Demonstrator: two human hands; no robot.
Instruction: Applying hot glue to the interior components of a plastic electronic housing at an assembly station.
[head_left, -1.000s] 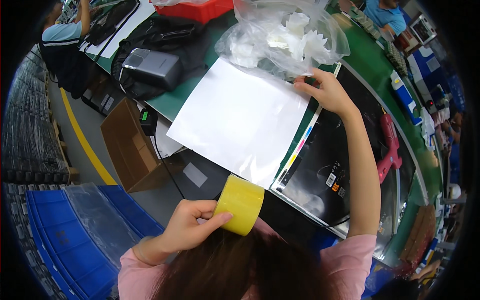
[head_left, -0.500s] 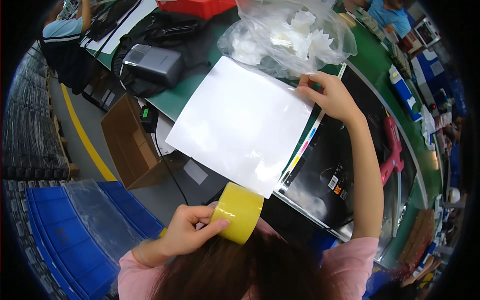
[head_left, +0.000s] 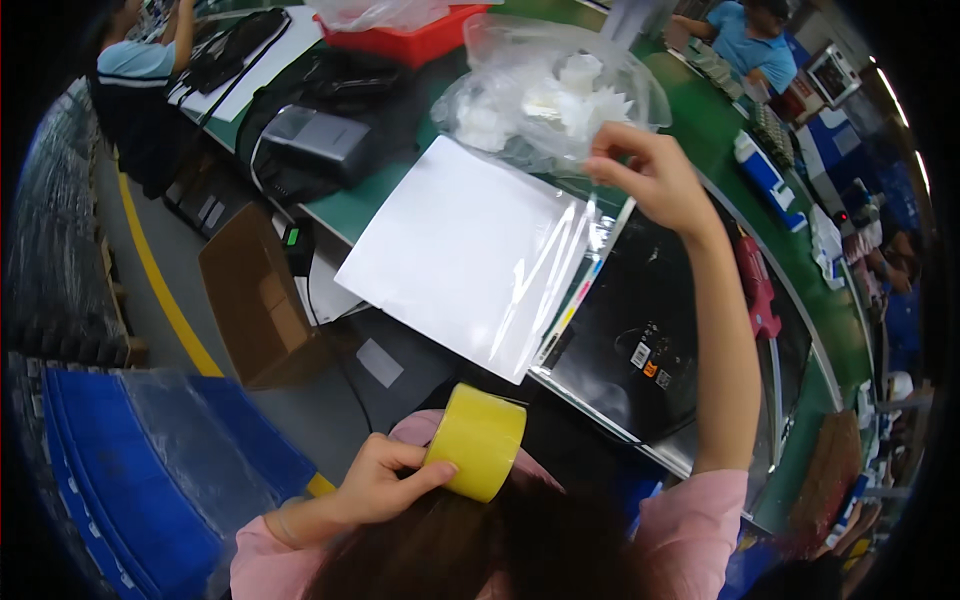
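Observation:
My left hand (head_left: 388, 483) grips a wide roll of yellow tape (head_left: 478, 442), thumb on its side and fingers inside or behind the core. In front of it a white rectangular sheet (head_left: 455, 260) lies flat over the table edge. My right hand (head_left: 655, 182) is pinched at the sheet's far right corner on a strip of clear film (head_left: 568, 250). The film runs along the sheet's right side, wrinkled and shining. Whether it is tape or a cover on the sheet I cannot tell.
Beyond the sheet sits a clear bag of white scraps (head_left: 560, 95). A grey box-shaped device (head_left: 318, 138), a red bin (head_left: 415, 42) and a pink glue gun (head_left: 758, 285) lie around. Black panel (head_left: 650, 340) at right; cardboard box (head_left: 255, 300) and blue crates (head_left: 150, 470) at left. Co-workers sit beyond.
The clear film at the sheet's right side now stands up in shiny folds at my right hand. My left hand still holds the tape roll. The view has shifted slightly.

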